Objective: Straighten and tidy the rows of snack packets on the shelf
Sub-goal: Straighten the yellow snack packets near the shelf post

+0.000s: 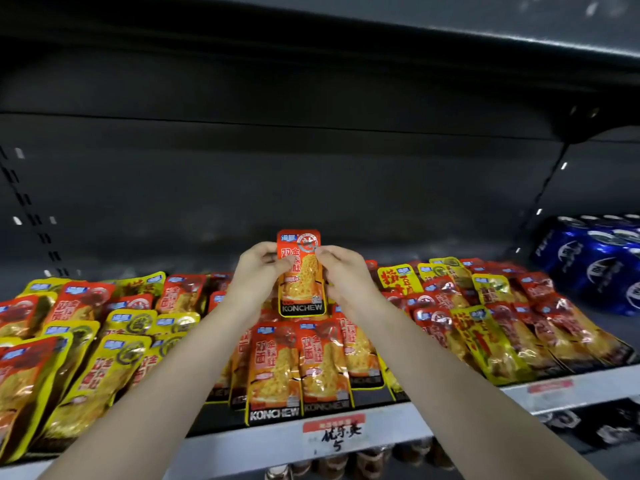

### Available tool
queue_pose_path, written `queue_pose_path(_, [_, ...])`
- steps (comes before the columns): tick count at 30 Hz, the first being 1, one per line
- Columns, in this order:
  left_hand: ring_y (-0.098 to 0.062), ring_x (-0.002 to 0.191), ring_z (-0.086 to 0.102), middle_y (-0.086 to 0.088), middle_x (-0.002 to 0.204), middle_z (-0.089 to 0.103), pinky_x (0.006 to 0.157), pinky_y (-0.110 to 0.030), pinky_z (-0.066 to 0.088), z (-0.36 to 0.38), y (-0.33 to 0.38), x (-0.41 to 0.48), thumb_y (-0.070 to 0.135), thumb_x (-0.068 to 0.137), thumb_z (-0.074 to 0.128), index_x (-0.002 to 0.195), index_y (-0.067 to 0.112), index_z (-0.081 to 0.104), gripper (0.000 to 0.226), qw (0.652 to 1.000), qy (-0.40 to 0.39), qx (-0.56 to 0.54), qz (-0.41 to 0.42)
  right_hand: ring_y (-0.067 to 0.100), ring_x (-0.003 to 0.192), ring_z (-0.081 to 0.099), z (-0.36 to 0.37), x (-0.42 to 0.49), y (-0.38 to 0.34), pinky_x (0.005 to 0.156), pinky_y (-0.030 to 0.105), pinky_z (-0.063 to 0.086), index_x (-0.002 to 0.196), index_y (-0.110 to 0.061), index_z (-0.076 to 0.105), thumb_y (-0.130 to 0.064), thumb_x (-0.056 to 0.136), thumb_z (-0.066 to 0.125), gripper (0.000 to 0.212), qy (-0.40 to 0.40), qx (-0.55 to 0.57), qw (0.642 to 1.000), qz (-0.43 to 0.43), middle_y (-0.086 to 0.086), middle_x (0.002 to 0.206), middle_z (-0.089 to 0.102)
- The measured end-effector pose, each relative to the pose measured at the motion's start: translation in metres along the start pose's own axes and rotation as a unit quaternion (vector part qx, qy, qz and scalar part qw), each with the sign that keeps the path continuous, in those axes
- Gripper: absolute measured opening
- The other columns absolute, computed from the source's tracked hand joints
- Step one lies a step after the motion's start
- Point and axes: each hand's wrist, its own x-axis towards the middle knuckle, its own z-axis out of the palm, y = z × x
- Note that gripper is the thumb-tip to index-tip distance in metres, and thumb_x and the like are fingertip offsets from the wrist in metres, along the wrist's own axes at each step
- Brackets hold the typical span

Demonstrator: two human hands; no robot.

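Note:
An orange snack packet (300,277) marked KONCHEW stands upright above the middle of the shelf, held between both hands. My left hand (256,268) pinches its left edge and my right hand (341,270) pinches its right edge near the top. Below it lie two orange packets (298,368) side by side at the shelf's front edge. Uneven rows of yellow and orange packets (79,344) fill the left side, and red and yellow packets (491,320) overlap at angles on the right.
The grey shelf edge (467,407) carries a handwritten price tag (336,434). Blue drink cans (595,261) stand at the far right. A dark back panel and an upper shelf (346,46) close the space above. Jars show on the shelf below.

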Motion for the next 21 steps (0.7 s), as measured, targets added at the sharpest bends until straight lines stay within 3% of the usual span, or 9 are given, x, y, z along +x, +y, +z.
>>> queue_pose_path(3, [-0.023,0.096,0.067,-0.007,0.102,0.069,0.078,-0.041,0.056,0.032,0.002,0.003,0.011,0.090,0.061,0.103,0.013,0.062,0.014,1.000,-0.019,0.006,0.000,0.021,0.092,0.071,-0.032,0.002,0.000,0.086,0.045,0.056,0.102,-0.014,0.068,-0.025,0.098,0.052,0.020,0.014,0.000,1.000,-0.002,0.007,0.098,0.073])
queue_pose_path(7, [-0.024,0.094,0.067,-0.010,0.101,0.069,0.082,-0.044,0.056,0.072,0.005,0.006,0.008,0.090,0.060,0.098,0.014,0.062,0.010,0.999,-0.034,0.005,-0.004,0.021,0.088,0.071,-0.069,0.004,-0.005,0.080,0.039,0.058,0.094,-0.015,0.068,-0.021,0.098,0.051,0.019,0.027,0.017,0.999,-0.009,0.009,0.096,0.073])
queue_pose_path(11, [-0.025,0.095,0.066,-0.012,0.104,0.068,0.084,-0.042,0.055,0.107,0.006,0.012,0.008,0.089,0.061,0.104,0.009,0.062,0.015,0.999,-0.036,0.018,0.000,0.018,0.084,0.072,-0.103,0.012,-0.009,0.077,0.037,0.059,0.091,-0.015,0.067,-0.019,0.098,0.051,0.019,0.033,0.023,0.999,-0.008,0.006,0.090,0.073])
queue_pose_path(18, [-0.023,0.094,0.065,-0.007,0.098,0.066,0.078,-0.037,0.055,0.154,0.007,0.023,0.010,0.090,0.061,0.102,0.014,0.058,0.013,0.999,-0.030,0.035,-0.002,0.022,0.095,0.069,-0.147,0.034,-0.008,0.090,0.047,0.054,0.094,-0.019,0.066,-0.022,0.097,0.052,0.015,0.046,-0.004,0.999,0.007,0.007,0.099,0.072])
queue_pose_path(21, [-0.024,0.094,0.064,-0.002,0.092,0.064,0.084,-0.041,0.054,0.168,0.007,0.031,0.010,0.089,0.062,0.099,0.018,0.056,0.014,0.999,-0.029,0.037,0.002,0.025,0.098,0.068,-0.159,0.045,-0.013,0.088,0.046,0.055,0.093,-0.016,0.064,-0.018,0.097,0.052,0.014,0.041,0.001,0.999,0.013,0.011,0.102,0.070])
